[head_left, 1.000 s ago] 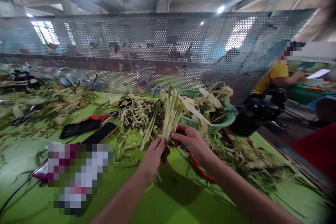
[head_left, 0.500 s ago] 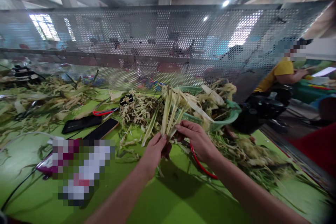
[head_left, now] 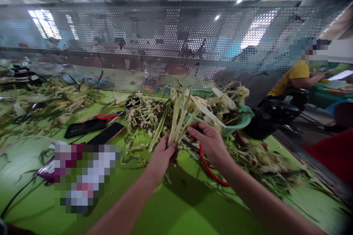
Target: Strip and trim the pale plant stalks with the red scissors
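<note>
My left hand (head_left: 162, 156) is closed round the lower ends of several pale corn husk strips (head_left: 179, 117), which fan upward. With thumb and fingertips pinched together, my right hand (head_left: 208, 141) is at the right side of the fan, on the edge of one husk strip. Under my right wrist a red loop-shaped handle (head_left: 206, 169) lies on the green table (head_left: 176, 205); the rest of that tool is mostly hidden. Just beyond my hands are a heap of short husk scraps (head_left: 146, 115) and a green plastic basket (head_left: 237, 126) full of husks.
Two phones (head_left: 106, 134) and a red-handled cutter (head_left: 110, 116) lie left, near a purple device (head_left: 48, 170) with a cable. Husk piles (head_left: 55, 102) cover the far left, and fibres (head_left: 270, 161) the right. A perforated metal screen (head_left: 154, 51) stands behind. A person in yellow (head_left: 299, 75) sits far right.
The fan of husk strips has shifted slightly, its strips a little closer together. My right hand has moved slightly right and up; my left hand stays closed on the lower ends.
</note>
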Available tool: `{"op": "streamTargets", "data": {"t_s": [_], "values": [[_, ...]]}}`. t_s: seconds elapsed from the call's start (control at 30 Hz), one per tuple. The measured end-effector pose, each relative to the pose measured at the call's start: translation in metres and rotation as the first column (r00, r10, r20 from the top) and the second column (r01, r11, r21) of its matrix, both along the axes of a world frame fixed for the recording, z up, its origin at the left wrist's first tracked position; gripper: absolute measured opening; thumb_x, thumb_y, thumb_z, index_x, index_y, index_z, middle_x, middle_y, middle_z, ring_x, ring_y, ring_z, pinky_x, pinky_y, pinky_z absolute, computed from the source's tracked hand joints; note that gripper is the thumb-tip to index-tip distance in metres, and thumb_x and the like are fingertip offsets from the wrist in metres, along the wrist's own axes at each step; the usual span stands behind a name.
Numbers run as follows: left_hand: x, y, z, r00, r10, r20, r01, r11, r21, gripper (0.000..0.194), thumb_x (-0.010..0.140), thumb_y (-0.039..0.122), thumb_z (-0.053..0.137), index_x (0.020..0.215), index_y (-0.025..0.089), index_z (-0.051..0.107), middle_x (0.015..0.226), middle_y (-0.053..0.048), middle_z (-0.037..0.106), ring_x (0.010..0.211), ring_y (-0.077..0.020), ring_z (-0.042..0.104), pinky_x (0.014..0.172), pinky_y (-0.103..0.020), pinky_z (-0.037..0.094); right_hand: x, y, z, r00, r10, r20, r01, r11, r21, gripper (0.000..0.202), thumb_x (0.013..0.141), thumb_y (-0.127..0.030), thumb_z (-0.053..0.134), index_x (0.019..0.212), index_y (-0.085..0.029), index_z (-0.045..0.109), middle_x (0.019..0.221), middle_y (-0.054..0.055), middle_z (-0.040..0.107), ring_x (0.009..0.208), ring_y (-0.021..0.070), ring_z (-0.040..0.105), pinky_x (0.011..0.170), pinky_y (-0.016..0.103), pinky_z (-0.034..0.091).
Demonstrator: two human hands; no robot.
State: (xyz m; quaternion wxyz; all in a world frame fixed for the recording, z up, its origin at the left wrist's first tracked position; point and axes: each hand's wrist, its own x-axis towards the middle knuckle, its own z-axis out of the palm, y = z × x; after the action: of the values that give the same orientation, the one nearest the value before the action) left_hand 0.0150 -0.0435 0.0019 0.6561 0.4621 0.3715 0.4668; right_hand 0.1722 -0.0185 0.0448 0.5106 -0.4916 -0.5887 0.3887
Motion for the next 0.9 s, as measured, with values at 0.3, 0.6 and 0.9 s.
{"op": "streamTargets", "data": {"t_s": [0.3,0.6,0.9], "values": [[-0.001,0.003,0.005,0.990,0.059,-0.127,-0.040,0.988,0.151,0.022,0.084,0.036,0.053,0.095,0.018,0.059,0.082,-0.003,0.058,0.073,-0.0137,0.049,0.067,-0.024,0.039,-0.005,-0.010,0.000,0.928,0.131,0.350,-0.154,0.987,0.036,0.013,0.082,-0.029,0.058,0.076,-0.020,0.064,0.067,0.000,0.061,0.061,0.0141,0.052,0.057,0.026,0.040],[0.005,0.004,-0.005,0.990,0.130,0.060,-0.134,0.989,0.064,0.021,0.082,0.035,0.058,0.094,0.019,0.061,0.086,-0.002,0.059,0.079,-0.0142,0.050,0.075,-0.024,0.040,-0.011,-0.020,-0.001,0.631,-0.176,0.756,-0.220,0.893,0.392,0.025,0.091,-0.028,0.047,0.074,-0.018,0.062,0.073,0.005,0.062,0.066,0.0150,0.054,0.062,0.026,0.037],[0.001,0.004,-0.002,0.986,0.132,0.098,-0.131,0.991,-0.021,0.027,0.080,0.035,0.063,0.102,0.021,0.063,0.096,-0.004,0.063,0.093,-0.0168,0.054,0.087,-0.027,0.040,-0.012,-0.020,-0.001,0.592,-0.173,0.787,-0.258,0.885,0.389,0.025,0.092,-0.029,0.046,0.077,-0.018,0.062,0.072,0.005,0.060,0.065,0.0153,0.053,0.060,0.027,0.036]]}}
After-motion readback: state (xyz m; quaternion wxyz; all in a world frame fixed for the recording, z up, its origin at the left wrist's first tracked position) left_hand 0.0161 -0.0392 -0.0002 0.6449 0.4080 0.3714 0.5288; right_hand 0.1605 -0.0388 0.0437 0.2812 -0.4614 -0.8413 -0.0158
